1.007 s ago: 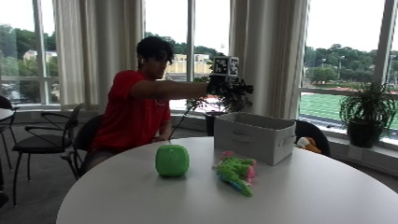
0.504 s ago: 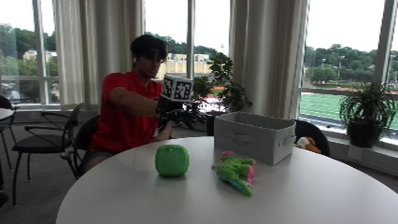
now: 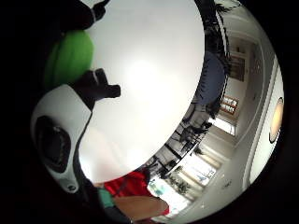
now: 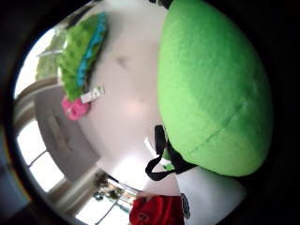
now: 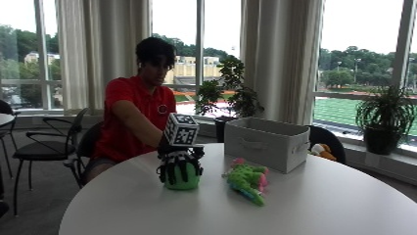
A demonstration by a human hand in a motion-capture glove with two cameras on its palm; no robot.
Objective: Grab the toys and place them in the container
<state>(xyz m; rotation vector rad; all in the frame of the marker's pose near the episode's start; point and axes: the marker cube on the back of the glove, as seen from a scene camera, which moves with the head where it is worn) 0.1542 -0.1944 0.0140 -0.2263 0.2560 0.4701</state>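
Observation:
A round green plush toy (image 5: 183, 182) sits on the white round table (image 5: 196, 215) in front of the person. My gloved right hand (image 5: 178, 160) lies over its top, fingers curled down around its sides. Up close, the green plush toy (image 4: 211, 93) fills much of the thumb side palm view, and the same green plush toy (image 3: 70, 56) shows past the glove in the little finger side view. A green plush creature (image 5: 247, 180) with pink and blue parts lies to the right; this creature (image 4: 82, 56) shows on the table. The grey fabric container (image 5: 267, 144) stands behind it.
A dark chair (image 5: 45, 147) stands left of the person. Potted plants (image 5: 384, 117) line the windowsill. An orange and white plush (image 5: 320, 151) rests on a seat behind the container. Bare tabletop (image 3: 149, 84) stretches in front of the toys.
My hand has swung from up near the container, back toward the person, and down onto the round green toy, where its fingers now wrap it.

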